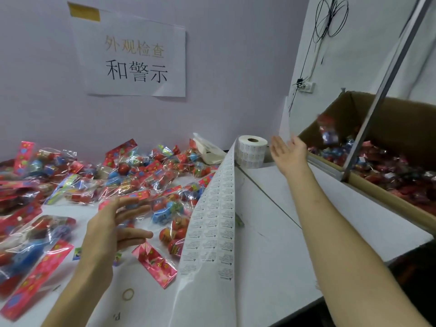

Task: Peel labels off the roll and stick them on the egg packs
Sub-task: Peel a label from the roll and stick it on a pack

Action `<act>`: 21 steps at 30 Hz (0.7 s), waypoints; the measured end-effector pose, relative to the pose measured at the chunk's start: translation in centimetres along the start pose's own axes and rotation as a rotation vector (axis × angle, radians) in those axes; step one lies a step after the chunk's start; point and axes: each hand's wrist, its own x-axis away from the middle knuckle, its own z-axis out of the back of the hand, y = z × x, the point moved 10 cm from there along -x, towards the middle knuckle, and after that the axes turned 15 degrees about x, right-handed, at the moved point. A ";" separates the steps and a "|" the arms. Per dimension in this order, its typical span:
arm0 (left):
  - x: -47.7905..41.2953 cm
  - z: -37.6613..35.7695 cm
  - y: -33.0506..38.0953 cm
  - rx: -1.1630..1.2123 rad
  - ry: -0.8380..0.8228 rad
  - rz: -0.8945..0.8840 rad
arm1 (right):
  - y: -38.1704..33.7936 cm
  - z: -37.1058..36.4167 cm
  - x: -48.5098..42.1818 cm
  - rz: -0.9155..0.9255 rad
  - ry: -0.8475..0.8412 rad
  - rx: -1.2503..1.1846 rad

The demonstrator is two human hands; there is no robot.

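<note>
Pale lilac wall (236, 67) backs a white worktable (271, 267). On the wall hangs a white paper sign (134, 57) with printed Chinese characters, a strip of yellow tape (83, 12) at its top corner.

Across the left half of the table lies a loose heap of clear cellophane egg packs (141, 171) with red printed header cards; small red and blue plastic eggs show inside. The upright roll of white printed labels (252, 151) stands at the back of the table, near the wall and just beside the right hand. Its long backing strip of labels (212, 220) runs from the roll toward the camera, past the edge of the heap and out of the bottom of the view.

The left hand (118, 223) hovers over the near packs with fingers spread and loose (motion-blurred), holding nothing. The right hand (286, 149) is stretched out by the near rim of a brown cardboard box (389, 119) on the right, palm open, fingers straight, empty. The box holds many more packs, and one blurred pack (328, 131) shows above them, apart from the hand.

A slanted grey metal bar (387, 86) crosses in front of the box. A tan rubber band (128, 294) lies on the table near the left forearm. A white wall socket (306, 87) with black cables (330, 17) above it sits in the corner.
</note>
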 end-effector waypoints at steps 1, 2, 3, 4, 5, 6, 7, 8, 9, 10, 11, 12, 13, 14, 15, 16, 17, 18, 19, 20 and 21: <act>0.1 0.0 0.0 -0.004 0.003 -0.001 | 0.9 -0.4 0.4 -0.012 -0.018 0.066; 0.1 0.0 0.0 -0.010 0.007 -0.004 | 1.8 -1.0 1.0 -0.028 -0.044 0.110; 0.2 0.0 0.0 -0.014 0.008 -0.010 | 2.8 -1.8 1.7 -0.044 -0.074 0.145; 0.3 -0.1 0.2 -0.015 0.008 -0.016 | 3.8 -2.7 2.4 -0.059 -0.111 0.183; 0.3 -0.1 0.3 -0.014 0.010 -0.018 | 4.6 -3.8 3.2 -0.069 -0.157 0.225; 0.3 -0.2 0.3 -0.014 0.013 -0.017 | 5.4 -5.1 4.1 -0.068 -0.208 0.279; 0.4 -0.1 0.3 -0.014 0.019 -0.015 | 5.9 -6.5 5.0 -0.054 -0.265 0.352; 0.4 -0.1 0.3 -0.014 0.025 -0.013 | 6.4 -8.1 6.1 -0.026 -0.330 0.446; 0.4 0.0 0.3 -0.013 0.030 -0.010 | 7.0 -9.9 7.1 0.012 -0.407 0.556; 0.5 0.1 0.3 -0.013 0.034 -0.008 | 7.7 -11.6 8.3 0.056 -0.491 0.681; 0.5 0.1 0.2 -0.014 0.036 -0.007 | 8.5 -13.4 9.3 0.107 -0.575 0.821; 0.5 0.1 0.2 -0.018 0.039 -0.007 | 9.6 -14.9 10.3 0.169 -0.653 0.979; 0.5 0.2 0.2 -0.022 0.043 -0.005 | 10.9 -16.3 11.2 0.241 -0.722 1.154; 0.5 0.3 0.2 -0.028 0.046 -0.004 | 12.4 -17.4 12.0 0.313 -0.781 1.332; 0.6 0.3 0.2 -0.034 0.048 -0.003 | 14.0 -18.1 12.6 0.370 -0.834 1.491; 0.6 0.3 0.2 -0.041 0.047 -0.004 | 15.7 -18.5 12.9 0.399 -0.877 1.626; 0.6 0.3 0.3 -0.045 0.049 -0.005 | 17.3 -18.6 13.1 0.399 -0.912 1.734; 0.7 0.3 0.4 -0.045 0.052 -0.006 | 18.9 -18.3 13.2 0.377 -0.949 1.819; 0.7 0.4 0.4 -0.041 0.056 -0.008 | 20.4 -17.9 13.3 0.337 -0.993 1.888; 0.7 0.4 0.4 -0.037 0.058 -0.009 | 21.6 -17.4 13.4 0.295 -1.030 1.944; 0.7 0.4 0.5 -0.033 0.058 -0.011 | 22.6 -16.9 13.4 0.273 -1.046 1.981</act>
